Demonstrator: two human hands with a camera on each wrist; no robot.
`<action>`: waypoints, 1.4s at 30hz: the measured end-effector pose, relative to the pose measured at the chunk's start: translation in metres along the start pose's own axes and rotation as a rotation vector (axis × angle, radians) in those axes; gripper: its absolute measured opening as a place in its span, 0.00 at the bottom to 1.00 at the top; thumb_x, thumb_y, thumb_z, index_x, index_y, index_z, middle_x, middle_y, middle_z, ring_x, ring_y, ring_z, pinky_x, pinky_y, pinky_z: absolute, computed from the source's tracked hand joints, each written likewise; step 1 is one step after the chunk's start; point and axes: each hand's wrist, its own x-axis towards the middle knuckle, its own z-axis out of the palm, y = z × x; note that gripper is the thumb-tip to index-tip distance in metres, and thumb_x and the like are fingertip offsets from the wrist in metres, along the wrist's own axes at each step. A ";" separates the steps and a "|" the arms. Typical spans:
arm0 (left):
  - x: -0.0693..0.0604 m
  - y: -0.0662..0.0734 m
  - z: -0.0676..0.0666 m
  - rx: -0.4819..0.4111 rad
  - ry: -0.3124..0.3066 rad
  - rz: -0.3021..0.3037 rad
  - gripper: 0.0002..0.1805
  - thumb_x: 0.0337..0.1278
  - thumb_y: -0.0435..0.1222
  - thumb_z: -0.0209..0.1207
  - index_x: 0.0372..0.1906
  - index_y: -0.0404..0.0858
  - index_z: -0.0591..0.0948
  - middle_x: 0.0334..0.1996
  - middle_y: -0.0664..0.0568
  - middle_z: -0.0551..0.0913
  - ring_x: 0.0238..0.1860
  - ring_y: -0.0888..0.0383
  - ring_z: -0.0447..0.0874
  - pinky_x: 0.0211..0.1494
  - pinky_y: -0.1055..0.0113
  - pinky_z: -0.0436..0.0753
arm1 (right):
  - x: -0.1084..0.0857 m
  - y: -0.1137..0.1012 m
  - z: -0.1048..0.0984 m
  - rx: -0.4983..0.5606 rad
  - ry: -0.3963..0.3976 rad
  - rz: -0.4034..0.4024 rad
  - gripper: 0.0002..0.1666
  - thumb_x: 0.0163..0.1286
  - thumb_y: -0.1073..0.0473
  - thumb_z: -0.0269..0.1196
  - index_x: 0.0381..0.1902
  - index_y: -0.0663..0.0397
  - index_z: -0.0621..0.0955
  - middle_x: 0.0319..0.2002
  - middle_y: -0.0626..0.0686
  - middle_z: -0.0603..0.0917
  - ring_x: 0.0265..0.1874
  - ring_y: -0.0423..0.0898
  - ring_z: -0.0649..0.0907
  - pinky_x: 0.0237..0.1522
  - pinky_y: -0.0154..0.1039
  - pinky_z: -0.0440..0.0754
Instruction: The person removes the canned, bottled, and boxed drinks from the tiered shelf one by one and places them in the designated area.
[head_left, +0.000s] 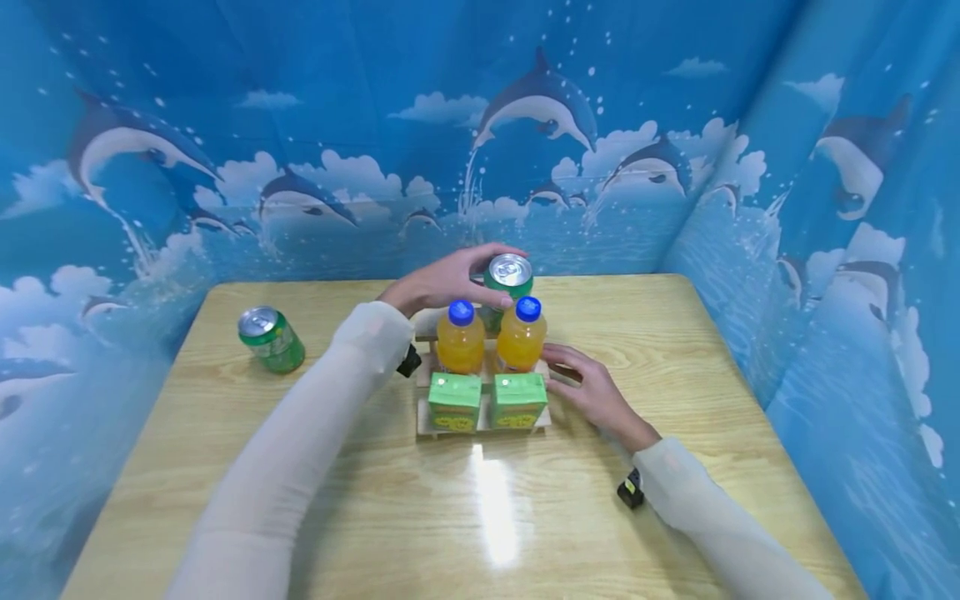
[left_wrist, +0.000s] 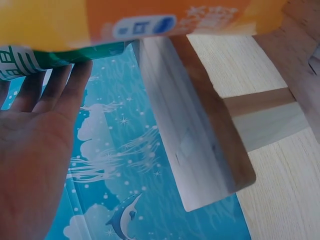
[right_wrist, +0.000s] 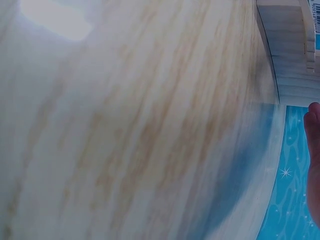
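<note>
Head view: green can (head_left: 511, 273) sits gripped in the left hand (head_left: 454, 279).

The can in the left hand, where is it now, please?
In the head view, the green can is at the back of the rack, behind the right orange bottle.

Off-white sleeves (head_left: 296, 442), black wrist cameras (head_left: 631, 492)

Smooth, shiny metal tops the green cans (head_left: 272, 340). The bottles (head_left: 461, 343) look like clear, glossy plastic, their caps (head_left: 528, 308) plastic too. Cartons (head_left: 454, 404): smooth, coated paper. Rack (left_wrist: 190, 140): matt, grained wood. Table (head_left: 390, 517): glossy wood-grain. Sleeves (head_left: 300, 467): matt cloth.
</note>
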 end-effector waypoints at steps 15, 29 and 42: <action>-0.004 -0.003 0.005 0.025 0.091 0.038 0.42 0.63 0.46 0.75 0.80 0.52 0.72 0.73 0.55 0.79 0.78 0.50 0.74 0.81 0.44 0.74 | 0.000 0.000 0.001 0.000 -0.005 -0.023 0.30 0.73 0.65 0.73 0.71 0.59 0.81 0.76 0.59 0.78 0.75 0.61 0.78 0.72 0.46 0.82; -0.006 -0.001 0.002 0.025 0.147 0.060 0.42 0.61 0.47 0.77 0.79 0.52 0.74 0.70 0.54 0.81 0.73 0.51 0.77 0.77 0.45 0.79 | -0.001 0.000 0.001 0.001 -0.013 -0.013 0.30 0.74 0.65 0.72 0.72 0.59 0.81 0.77 0.58 0.77 0.76 0.60 0.77 0.73 0.48 0.81; -0.018 0.000 -0.016 0.029 0.218 0.019 0.42 0.63 0.47 0.77 0.80 0.54 0.73 0.74 0.53 0.78 0.78 0.49 0.73 0.80 0.41 0.75 | -0.001 0.000 0.001 0.013 -0.006 -0.001 0.30 0.74 0.66 0.72 0.71 0.60 0.81 0.77 0.59 0.77 0.76 0.61 0.77 0.73 0.46 0.81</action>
